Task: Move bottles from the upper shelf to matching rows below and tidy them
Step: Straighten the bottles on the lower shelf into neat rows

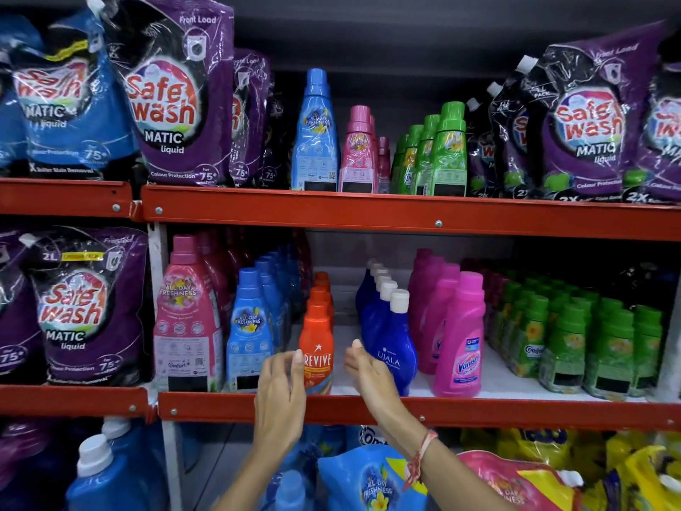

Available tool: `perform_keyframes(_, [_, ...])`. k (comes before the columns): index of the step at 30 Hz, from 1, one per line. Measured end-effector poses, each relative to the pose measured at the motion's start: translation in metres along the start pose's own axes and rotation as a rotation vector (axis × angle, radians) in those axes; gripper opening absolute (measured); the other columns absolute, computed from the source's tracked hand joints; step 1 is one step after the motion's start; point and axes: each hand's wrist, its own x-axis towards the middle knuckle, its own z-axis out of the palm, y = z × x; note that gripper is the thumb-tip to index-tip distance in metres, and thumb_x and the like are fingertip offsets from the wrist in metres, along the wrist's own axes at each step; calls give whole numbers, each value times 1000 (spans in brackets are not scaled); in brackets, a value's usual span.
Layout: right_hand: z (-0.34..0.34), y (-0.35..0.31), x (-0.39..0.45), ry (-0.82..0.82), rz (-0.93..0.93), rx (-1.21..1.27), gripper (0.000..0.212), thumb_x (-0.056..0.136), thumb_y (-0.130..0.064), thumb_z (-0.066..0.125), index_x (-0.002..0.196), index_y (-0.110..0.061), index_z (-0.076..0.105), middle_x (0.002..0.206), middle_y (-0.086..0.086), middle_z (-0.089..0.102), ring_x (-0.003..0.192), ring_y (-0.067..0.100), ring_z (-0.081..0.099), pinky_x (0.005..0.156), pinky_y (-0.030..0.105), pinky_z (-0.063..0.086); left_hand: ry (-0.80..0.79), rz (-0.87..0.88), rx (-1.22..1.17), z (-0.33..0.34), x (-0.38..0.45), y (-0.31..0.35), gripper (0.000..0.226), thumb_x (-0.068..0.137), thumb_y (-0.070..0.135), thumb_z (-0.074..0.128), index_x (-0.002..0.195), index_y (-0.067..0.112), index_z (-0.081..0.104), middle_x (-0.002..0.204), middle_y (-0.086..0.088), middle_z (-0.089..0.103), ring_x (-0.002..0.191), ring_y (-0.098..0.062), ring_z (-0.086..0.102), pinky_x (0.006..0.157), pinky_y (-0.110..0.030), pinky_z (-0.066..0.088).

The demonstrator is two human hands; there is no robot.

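On the upper shelf point(405, 213) stand a tall blue bottle point(315, 134), a row of pink bottles point(359, 153) and a row of green bottles point(442, 153). The lower shelf point(479, 411) holds rows of pink, blue point(248, 330), orange, dark blue Ujala point(390, 337), pink Vanish point(460, 337) and green point(567, 344) bottles. My left hand point(280, 400) is open just left of the front orange Revive bottle point(316, 348), fingertips near its label. My right hand point(372, 378) is open on the bottle's right, not touching it.
Purple and blue Safewash pouches point(173, 94) fill the upper shelf's left and right ends, with more at the lower left. Below the lower shelf are blue jugs point(107, 470), a blue refill pouch point(368, 481), and pink and yellow pouches.
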Motion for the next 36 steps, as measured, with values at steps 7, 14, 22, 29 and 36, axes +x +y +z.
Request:
perform_keyframes(7, [-49,8,-14,316,-153,136,33,100,-21,43,79,-20,69,87,4,74,86,22,70,83,36,56,-2,234,5,34,-18,21,21,93,39,39,101,25,55,104,14,53,100,-1,51,84,-18,38])
perform_keyframes(14, [-72,25,-11,403,-109,54,30,97,-37,43,82,-24,65,87,1,73,91,26,69,93,50,51,-304,-206,-169,76,8,52,46,98,45,27,119,15,54,108,1,60,107,-17,55,84,-26,35])
perform_keyframes(22, [-80,39,2,304,25,149,50,90,-52,46,73,-15,74,89,14,76,101,34,68,99,57,46,-345,-308,-232,101,12,61,63,96,52,18,133,12,49,135,-10,55,125,-23,46,95,-27,30])
perform_keyframes(29, [-89,26,2,228,58,200,49,96,-46,44,86,-4,66,104,20,70,106,34,64,104,54,43,-217,-230,-146,93,3,63,61,96,52,17,95,12,64,97,-4,63,93,-18,52,91,-36,38])
perform_keyframes(36, [-88,19,9,189,88,183,55,92,-54,44,69,-8,63,104,11,71,108,34,65,103,57,44,-205,-216,-160,90,-3,54,61,91,60,15,77,19,58,89,-8,71,89,-20,63,90,-42,45])
